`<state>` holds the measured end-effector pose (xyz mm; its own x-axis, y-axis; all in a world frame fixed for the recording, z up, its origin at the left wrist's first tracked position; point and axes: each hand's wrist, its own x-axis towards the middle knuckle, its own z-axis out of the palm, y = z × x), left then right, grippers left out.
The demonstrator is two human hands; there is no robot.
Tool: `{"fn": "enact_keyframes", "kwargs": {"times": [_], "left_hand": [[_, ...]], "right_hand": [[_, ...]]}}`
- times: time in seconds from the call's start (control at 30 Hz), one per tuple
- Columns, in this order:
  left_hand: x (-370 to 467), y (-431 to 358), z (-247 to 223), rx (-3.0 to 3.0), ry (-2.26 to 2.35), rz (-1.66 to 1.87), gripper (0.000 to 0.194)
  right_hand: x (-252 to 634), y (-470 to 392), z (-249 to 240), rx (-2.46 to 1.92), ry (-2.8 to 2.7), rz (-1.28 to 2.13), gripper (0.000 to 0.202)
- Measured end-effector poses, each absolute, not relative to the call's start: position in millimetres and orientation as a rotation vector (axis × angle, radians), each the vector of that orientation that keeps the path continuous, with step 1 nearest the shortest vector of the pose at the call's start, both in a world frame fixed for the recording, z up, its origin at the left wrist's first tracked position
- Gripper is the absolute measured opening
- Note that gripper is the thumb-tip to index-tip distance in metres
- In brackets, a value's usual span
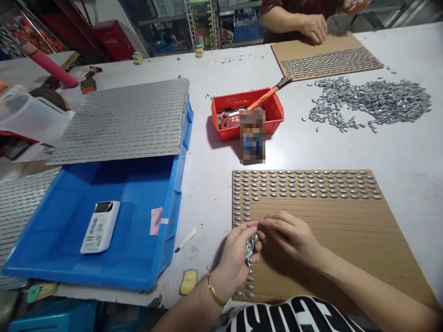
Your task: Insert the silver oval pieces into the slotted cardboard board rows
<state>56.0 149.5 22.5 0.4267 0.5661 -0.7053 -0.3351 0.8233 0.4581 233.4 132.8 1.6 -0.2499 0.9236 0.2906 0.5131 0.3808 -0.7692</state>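
Note:
Cupped in my left hand [238, 251] is a handful of small silver oval metal pieces [251, 249]. My right hand [292, 233] meets its fingertips, thumb and fingers pinched together; whatever is in that pinch is too small to make out. Both hands are over a brown grooved cardboard sheet [346, 249]. Rows of silver ovals [304, 184] lie along the sheet's top edge, and more run down its left side, partly covered by my left hand.
A red bin [247, 108] with an orange-handled tool stands beyond the sheet. Loose silver ovals [377, 101] are heaped at right. A blue tray [138, 258] with a white device [100, 228] and a filled grey sheet [128, 124] is left. Opposite, a co-worker's hand [314, 28] touches another cardboard.

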Motion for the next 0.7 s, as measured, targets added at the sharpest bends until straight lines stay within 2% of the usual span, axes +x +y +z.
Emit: {"fn": "enact_keyframes", "kwargs": {"times": [0.13,0.4,0.7], "left_hand": [[55.7,149.9,24.0,0.175,0.996,0.578,0.032],[57.2,147.3,30.3,0.22,1.024,0.534,0.02],[53.6,145.6,24.0,0.267,1.007,0.544,0.035]], "right_hand": [[245.4,146.5,-14.0,-1.352,-1.898,0.479,0.018],[236.7,164.6,-34.8,-1.384,-2.09,0.319,0.021],[235.1,169.1,-36.5,-1.455,-2.199,0.276,0.024]]}}
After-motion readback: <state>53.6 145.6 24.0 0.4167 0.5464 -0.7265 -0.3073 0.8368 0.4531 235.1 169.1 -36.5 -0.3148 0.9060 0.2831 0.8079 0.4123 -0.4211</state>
